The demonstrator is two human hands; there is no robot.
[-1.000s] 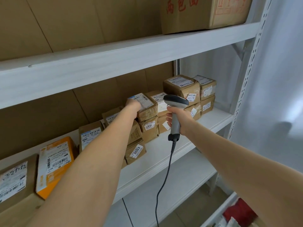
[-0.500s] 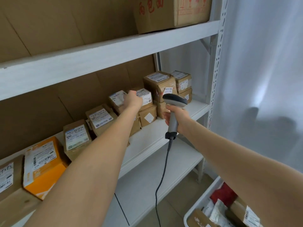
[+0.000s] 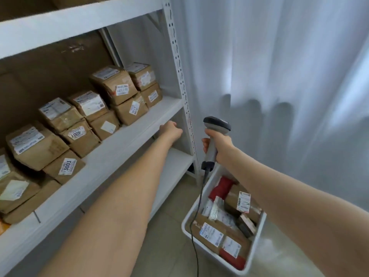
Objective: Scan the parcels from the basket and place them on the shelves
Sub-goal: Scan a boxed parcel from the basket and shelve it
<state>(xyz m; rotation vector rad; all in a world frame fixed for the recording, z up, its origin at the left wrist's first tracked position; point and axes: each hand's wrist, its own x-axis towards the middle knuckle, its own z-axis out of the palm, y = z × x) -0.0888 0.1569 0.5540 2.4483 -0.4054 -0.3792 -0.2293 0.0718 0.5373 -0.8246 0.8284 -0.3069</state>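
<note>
Left hand (image 3: 171,129) at 12 o'clock by the shelf (image 3: 151,116) edge, fingers curled, empty; right hand (image 3: 219,145) fingers wrap the scanner (image 3: 216,126) handle. Parcels (image 3: 211,233) sit in the basket (image 3: 260,230) at 5 o'clock: take 1 label-up so the scanner reads cleanly.

On the shelf (image 3: 111,156), the front parcel (image 3: 54,172) by the front edge carries a white sticker reading "3003". The stacked parcel (image 3: 83,142) behind it shows "4001", upside down. Other labels are too blurred to read.
</note>
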